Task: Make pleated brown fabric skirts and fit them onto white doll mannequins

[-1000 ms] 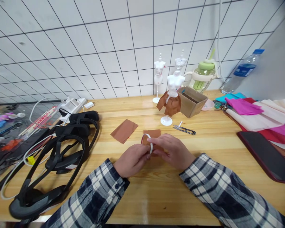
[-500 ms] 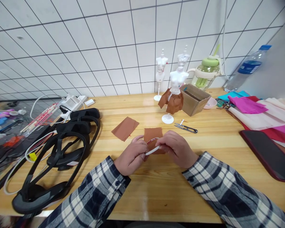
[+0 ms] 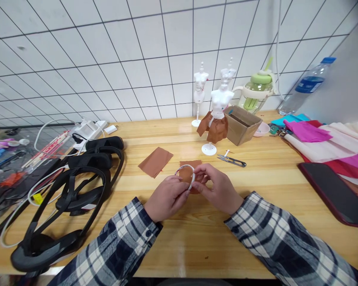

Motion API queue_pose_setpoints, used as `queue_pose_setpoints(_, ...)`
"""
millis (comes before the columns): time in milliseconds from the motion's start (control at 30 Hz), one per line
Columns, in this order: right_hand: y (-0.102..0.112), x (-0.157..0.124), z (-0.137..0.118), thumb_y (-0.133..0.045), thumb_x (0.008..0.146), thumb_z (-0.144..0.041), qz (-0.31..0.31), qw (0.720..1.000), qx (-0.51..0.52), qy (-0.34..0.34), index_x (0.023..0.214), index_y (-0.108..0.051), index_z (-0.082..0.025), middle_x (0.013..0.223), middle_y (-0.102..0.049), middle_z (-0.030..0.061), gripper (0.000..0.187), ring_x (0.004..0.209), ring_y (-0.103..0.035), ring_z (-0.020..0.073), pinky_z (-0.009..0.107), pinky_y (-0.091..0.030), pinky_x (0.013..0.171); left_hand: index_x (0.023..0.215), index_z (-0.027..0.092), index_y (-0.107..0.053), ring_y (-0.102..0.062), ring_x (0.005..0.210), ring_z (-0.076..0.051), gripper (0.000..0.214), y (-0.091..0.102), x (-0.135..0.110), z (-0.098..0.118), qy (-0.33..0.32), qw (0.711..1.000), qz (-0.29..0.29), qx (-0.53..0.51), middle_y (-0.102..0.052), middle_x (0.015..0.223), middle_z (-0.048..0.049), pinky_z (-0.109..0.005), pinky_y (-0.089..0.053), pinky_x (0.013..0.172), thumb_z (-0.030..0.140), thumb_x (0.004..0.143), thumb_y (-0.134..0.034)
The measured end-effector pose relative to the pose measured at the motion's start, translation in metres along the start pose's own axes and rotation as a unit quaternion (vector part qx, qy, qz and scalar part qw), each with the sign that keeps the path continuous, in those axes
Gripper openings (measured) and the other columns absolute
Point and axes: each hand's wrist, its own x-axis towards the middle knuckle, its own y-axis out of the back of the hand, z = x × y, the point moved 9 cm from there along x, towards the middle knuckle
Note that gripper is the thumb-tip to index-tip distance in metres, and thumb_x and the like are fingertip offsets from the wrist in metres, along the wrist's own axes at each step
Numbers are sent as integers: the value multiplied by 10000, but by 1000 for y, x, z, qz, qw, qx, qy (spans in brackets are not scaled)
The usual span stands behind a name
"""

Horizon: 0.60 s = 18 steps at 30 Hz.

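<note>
Between my two hands is a thin white ring point(image 3: 193, 179), like a narrow roll of tape; its exact kind is unclear. My left hand point(image 3: 168, 197) closes its fingers around the lower left of the ring. On the ring's right edge, the thumb and fingertips of my right hand point(image 3: 217, 186) pinch. Beneath the ring lies a brown cloth piece point(image 3: 193, 163), partly covered by my hands. A second brown cloth piece point(image 3: 155, 162) rests flat to the left. Thread snips point(image 3: 233, 160) lie to the right, beyond my right hand.
White dress-form mannequins point(image 3: 222, 101) stand at the back, one with brown cloth around its hips. Behind them are a cardboard box point(image 3: 243, 129), a green-lidded cup point(image 3: 256, 93) and a plastic bottle point(image 3: 307, 89). Headsets point(image 3: 71, 202) lie left; a phone point(image 3: 335, 192) and fabrics point(image 3: 343, 135) lie right.
The white ring has turned from nearly edge-on to showing its round opening. My right hand has shifted its hold, with its fingers raised along the ring. The view has moved slightly.
</note>
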Motion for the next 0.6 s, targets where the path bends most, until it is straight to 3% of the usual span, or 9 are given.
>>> queue_pose_setpoints(133,-4,1,8,-652,840,-298,-8,998,41,-36,1071,-521,-235,1021,-676,38,273,896,-653,173,296,-535,734,949,178,-612,-537,700,-168,193,1,0,1,-9,999,6,48,-611,722,-28,-318,-397,708,196,932,-420)
queue_pose_setpoints(433,-15,0,19,-609,845,-247,-80,992,42,-88,843,-524,-222,882,-695,-11,88,701,-643,128,259,-500,645,891,197,-614,-527,660,-159,183,-9,1,-4,0,995,-26,92,-599,680,-3,-312,-368,684,200,922,-433)
queue_pose_setpoints(600,2,3,18,-627,833,-268,-9,995,-65,-70,817,-550,-216,713,-609,-32,95,612,-551,122,250,-435,562,793,183,-597,-508,618,-156,218,-2,1,-10,39,994,-2,100,-562,625,-7,-305,-359,647,204,915,-418)
